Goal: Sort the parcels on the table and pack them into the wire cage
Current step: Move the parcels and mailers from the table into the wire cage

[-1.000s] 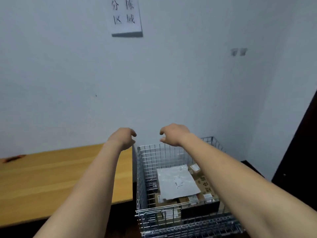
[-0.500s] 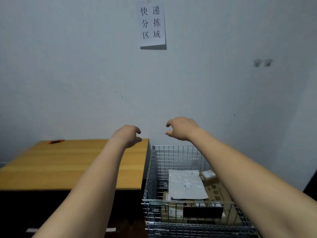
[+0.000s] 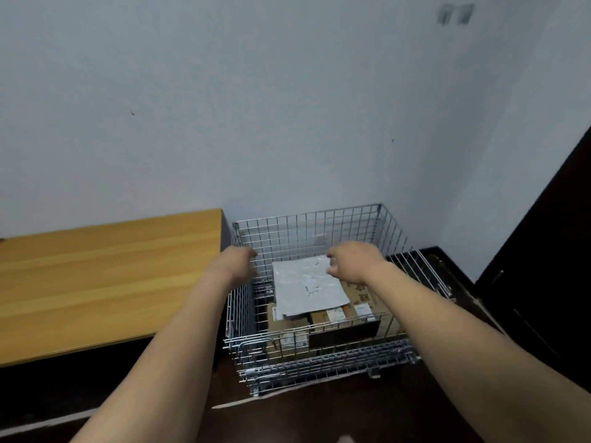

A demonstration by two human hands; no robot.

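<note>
Reaching over the wire cage (image 3: 307, 225), both hands are empty: left hand (image 3: 238, 262) loosely curled, right hand (image 3: 355, 260) half-open above the grey mailer (image 3: 308, 287), which tops the boxes (image 3: 287, 324) at five o'clock from the bare table (image 3: 96, 276).

2 bare forearms, no sleeves, left hand (image 3: 235, 262), right hand (image 3: 353, 262), no gloves

Pale wall (image 3: 287, 107), dark floor (image 3: 319, 417)
</note>
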